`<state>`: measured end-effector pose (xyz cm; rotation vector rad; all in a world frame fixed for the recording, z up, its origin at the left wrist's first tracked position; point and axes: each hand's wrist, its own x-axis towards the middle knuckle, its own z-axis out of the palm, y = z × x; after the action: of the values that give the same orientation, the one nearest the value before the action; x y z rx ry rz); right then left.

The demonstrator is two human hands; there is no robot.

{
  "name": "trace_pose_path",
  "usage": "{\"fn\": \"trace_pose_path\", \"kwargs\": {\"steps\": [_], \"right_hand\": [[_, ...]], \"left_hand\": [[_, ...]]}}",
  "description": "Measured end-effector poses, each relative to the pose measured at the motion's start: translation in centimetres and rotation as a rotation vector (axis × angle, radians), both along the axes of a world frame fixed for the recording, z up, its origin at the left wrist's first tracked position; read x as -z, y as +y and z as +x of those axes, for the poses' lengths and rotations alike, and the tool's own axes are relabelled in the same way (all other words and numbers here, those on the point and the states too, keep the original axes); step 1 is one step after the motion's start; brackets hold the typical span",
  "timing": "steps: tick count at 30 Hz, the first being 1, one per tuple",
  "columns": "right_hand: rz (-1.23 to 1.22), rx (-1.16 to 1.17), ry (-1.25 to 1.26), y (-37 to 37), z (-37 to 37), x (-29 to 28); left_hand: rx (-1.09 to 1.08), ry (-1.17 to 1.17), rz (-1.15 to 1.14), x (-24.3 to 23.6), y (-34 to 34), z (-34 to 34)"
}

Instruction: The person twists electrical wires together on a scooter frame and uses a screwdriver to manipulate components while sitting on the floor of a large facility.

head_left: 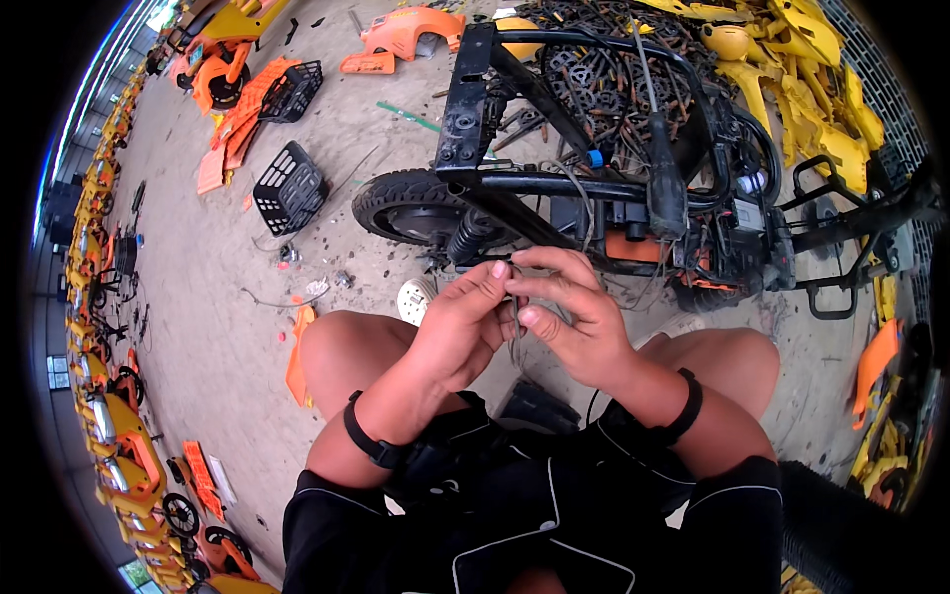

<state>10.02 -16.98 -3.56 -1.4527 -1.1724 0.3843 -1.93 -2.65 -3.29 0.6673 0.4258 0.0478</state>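
In the middle of the view my left hand [469, 315] and my right hand [577, 317] meet in front of my knees. Both pinch a thin grey cable [516, 342], whose lower part hangs down between them. Its gripped end is mostly hidden by my fingers. Just beyond my hands stands a stripped black scooter frame [554, 182] with a rear wheel [398, 210] and a coil shock absorber [467, 240]. A long screwdriver [664, 183] with a dark handle rests across the frame's right part. More loose cable [586, 203] runs over the frame.
Behind the frame lies a heap of rusty metal parts [599, 84]. Yellow body panels [802, 89] are piled at the far right. Two black plastic baskets [289, 188] and orange panels [411, 32] lie on the concrete floor. Yellow scooters [124, 436] line the left side.
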Motion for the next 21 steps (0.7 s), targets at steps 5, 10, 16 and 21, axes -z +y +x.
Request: {"fn": "trace_pose_path", "kwargs": {"steps": [5,10,16,21], "right_hand": [[0.03,0.037,0.392,0.3,-0.9,0.2],[0.106,0.056,0.619,0.5,-1.0,0.3],[0.15,0.067,1.18,1.3,-1.6,0.4],[0.186,-0.103,1.305,0.9,-0.5,-0.1]], "left_hand": [[-0.07,0.056,-0.067,-1.0,-1.7,0.9],[-0.046,0.038,-0.068,-0.7,-1.7,1.3],[-0.062,0.064,-0.069,-0.2,-2.0,1.4],[0.036,0.105,-0.063,-0.6,-1.9,1.2]]}}
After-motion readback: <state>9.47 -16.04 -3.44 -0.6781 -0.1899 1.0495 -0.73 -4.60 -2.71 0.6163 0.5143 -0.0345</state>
